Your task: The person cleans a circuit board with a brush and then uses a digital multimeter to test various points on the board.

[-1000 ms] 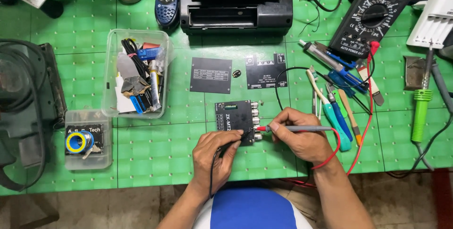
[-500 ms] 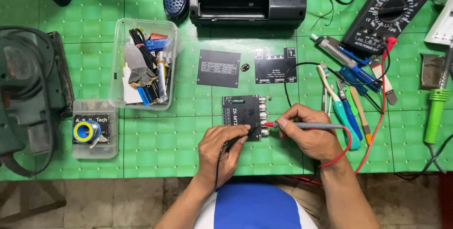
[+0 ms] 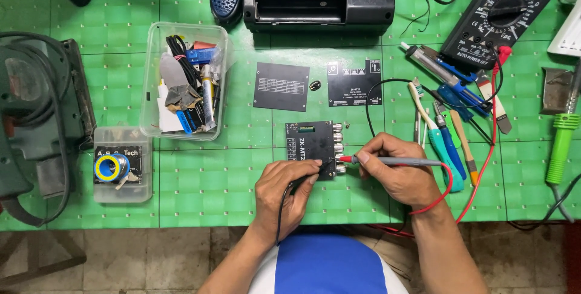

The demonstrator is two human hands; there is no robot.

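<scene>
**Two grips at a small black board**

The right grip [image 3: 396, 173] is closed around a grey probe with a red tip [image 3: 387, 161], whose point is set against the connectors on the right edge of a small black circuit board [image 3: 311, 147]. The left grip [image 3: 284, 194] is pressed together on a thin black lead [image 3: 283, 206], its fingertips resting at the board's lower right corner. The board lies flat on the green surface [image 3: 200, 185], just ahead of both grips.

A red wire [image 3: 437, 200] is looped around the right wrist, and a black wire [image 3: 369, 103] curves down to the board from beyond it. Just ahead of the board, two flat black plates [image 3: 281, 86] with pale lettering are laid side by side, a small dark oval piece [image 3: 315, 85] between them. To the right of the right grip, a row of hand tools [image 3: 445, 142] with blue, teal and orange handles is crowded close, with a black multimeter [image 3: 502, 18] further off. To the left of the left grip, a clear tub of odd parts [image 3: 184, 82] is seen, and nearer the surface's edge a small clear box [image 3: 121, 167] holding a black label and a yellow-ringed reel.
</scene>
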